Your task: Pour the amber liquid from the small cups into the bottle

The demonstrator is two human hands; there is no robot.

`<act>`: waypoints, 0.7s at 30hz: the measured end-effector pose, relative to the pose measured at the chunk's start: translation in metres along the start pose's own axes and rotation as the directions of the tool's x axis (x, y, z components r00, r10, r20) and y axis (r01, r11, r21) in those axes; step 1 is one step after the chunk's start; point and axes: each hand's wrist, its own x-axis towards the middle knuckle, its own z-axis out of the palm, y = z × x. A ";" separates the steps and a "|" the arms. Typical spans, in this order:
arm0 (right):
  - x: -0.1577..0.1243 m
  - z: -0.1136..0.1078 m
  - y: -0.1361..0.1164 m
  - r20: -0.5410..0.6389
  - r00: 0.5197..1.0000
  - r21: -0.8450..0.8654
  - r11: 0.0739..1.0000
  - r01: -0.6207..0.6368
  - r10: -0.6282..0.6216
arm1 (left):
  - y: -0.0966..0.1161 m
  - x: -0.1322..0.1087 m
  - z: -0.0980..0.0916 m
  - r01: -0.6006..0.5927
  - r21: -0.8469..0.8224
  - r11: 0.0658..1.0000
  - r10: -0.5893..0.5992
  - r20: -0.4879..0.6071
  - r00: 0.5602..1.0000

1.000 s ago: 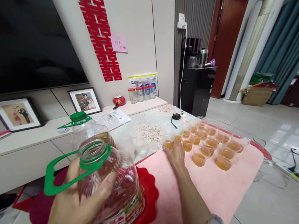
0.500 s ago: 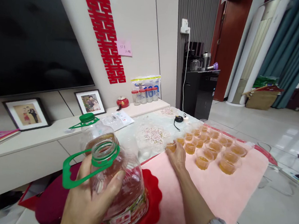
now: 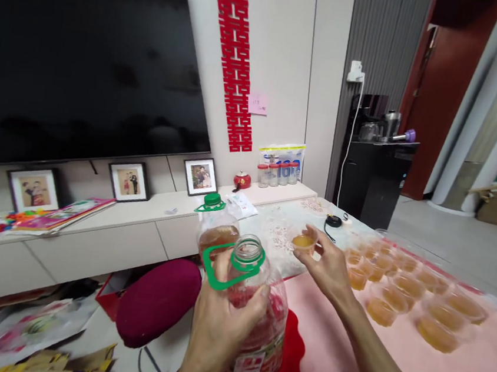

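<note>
My left hand [image 3: 227,323] is wrapped round the upper body of a clear plastic jug [image 3: 278,307] with a green handle ring and an uncapped mouth. The jug stands upright on a red scalloped mat [image 3: 295,356]. Between the thumb and fingers of my right hand [image 3: 326,265] is a small clear plastic cup [image 3: 304,240] of amber liquid, raised above the table. Several similar filled cups [image 3: 384,310] stand in rows to the right on a pink cloth [image 3: 329,348]. Behind the held jug is a second jug [image 3: 217,230] with a green cap and brownish liquid.
A maroon round stool [image 3: 160,301] stands left of the table. Along the wall, a white cabinet [image 3: 133,227] bears photo frames, several red-lidded jars [image 3: 278,175] and a red pot [image 3: 242,180]. A black tape measure [image 3: 333,221] lies at the table's far side.
My right hand has lifted the cup off the table, toward the jug's mouth. My left hand stays on the jug. The camera view has turned left.
</note>
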 end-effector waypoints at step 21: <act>0.052 -0.015 -0.123 0.233 0.750 -0.136 0.743 0.655 -0.619 | 0.009 0.004 -0.002 -0.025 -0.036 0.999 0.026 0.028 0.999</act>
